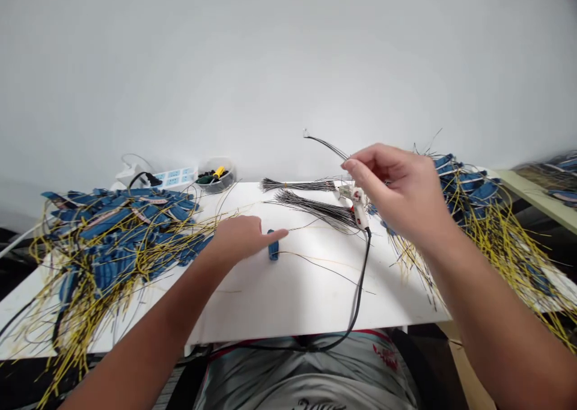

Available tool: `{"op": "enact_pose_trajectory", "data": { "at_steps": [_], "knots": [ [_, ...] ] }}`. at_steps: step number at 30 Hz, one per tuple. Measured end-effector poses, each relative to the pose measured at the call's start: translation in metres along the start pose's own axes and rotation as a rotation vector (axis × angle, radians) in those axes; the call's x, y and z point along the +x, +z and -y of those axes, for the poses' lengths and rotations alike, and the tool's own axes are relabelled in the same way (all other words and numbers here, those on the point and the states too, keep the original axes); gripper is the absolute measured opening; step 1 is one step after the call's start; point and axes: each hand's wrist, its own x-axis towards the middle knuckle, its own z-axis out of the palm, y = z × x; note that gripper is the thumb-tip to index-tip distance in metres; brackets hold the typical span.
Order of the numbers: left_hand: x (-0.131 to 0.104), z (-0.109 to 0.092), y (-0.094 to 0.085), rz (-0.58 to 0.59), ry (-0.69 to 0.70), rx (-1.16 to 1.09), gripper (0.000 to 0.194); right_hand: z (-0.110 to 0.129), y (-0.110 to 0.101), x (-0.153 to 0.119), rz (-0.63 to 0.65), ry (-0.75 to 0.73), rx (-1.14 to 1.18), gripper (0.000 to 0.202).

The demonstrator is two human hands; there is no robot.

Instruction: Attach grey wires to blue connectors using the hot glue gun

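My right hand [396, 187] is raised above the table, its thumb and forefinger pinching a few thin black wires [329, 146] with a small clear tip at their far end. My left hand [241, 238] hovers lower on the left, thumb stretched out sideways and its other fingers mostly hidden. Beneath that thumb lies a small blue piece [273, 251] with a black and a yellow wire trailing right. Under my right hand rests a white corded tool [359, 208], perhaps a glue gun, beside two bundles of black wires [315, 208].
Blue pieces with yellow and black wires are heaped at left [112, 241] and right [487, 205] on the white table [288, 302]. A power strip [175, 177] and a clear tub [220, 178] with a yellow-handled tool stand near the wall. The black cord [358, 302] hangs over the front edge.
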Motion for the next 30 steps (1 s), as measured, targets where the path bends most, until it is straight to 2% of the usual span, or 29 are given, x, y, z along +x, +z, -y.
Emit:
{"op": "enact_pose_trajectory", "data": {
  "at_steps": [1, 3, 6, 8, 11, 14, 18, 21, 23, 25, 27, 30],
  "knots": [
    [-0.003, -0.002, 0.0, 0.032, 0.015, 0.007, 0.067, 0.003, -0.003, 0.004, 0.008, -0.052, -0.06, 0.024],
    [-0.011, -0.005, -0.001, 0.069, 0.06, 0.001, 0.055, -0.002, 0.004, 0.009, 0.092, -0.125, -0.158, 0.022],
    [-0.022, -0.004, -0.008, 0.08, 0.104, -0.046, 0.039, -0.033, 0.039, 0.004, 0.314, -0.14, -0.256, 0.02],
    [-0.028, 0.001, -0.016, 0.085, 0.129, -0.116, 0.035, -0.059, 0.068, -0.005, 0.401, -0.083, -0.332, 0.019],
    [-0.035, 0.009, -0.027, 0.227, 0.209, -0.405, 0.035, -0.088, 0.103, -0.023, 0.478, -0.09, -0.43, 0.021],
    [-0.036, 0.009, -0.027, 0.428, 0.269, -0.779, 0.038, -0.101, 0.121, -0.034, 0.477, -0.111, -0.434, 0.023],
    [-0.033, -0.005, -0.014, 0.556, 0.335, -0.996, 0.035, -0.105, 0.126, -0.041, 0.47, -0.137, -0.438, 0.022],
    [-0.03, -0.021, -0.001, 0.665, 0.392, -1.067, 0.033, -0.104, 0.119, -0.045, 0.454, -0.176, -0.448, 0.02],
    [-0.026, -0.031, 0.008, 0.697, 0.431, -1.085, 0.035, -0.101, 0.111, -0.049, 0.413, -0.17, -0.41, 0.02],
    [-0.021, -0.038, 0.019, 0.665, 0.458, -1.105, 0.036, -0.099, 0.103, -0.053, 0.352, -0.138, -0.346, 0.023],
    [-0.015, -0.042, 0.029, 0.564, 0.43, -1.167, 0.033, -0.096, 0.096, -0.057, 0.31, -0.102, -0.298, 0.029],
    [-0.01, -0.042, 0.04, 0.419, 0.329, -1.267, 0.022, -0.092, 0.091, -0.062, 0.345, -0.109, -0.233, 0.037]
  ]
}}
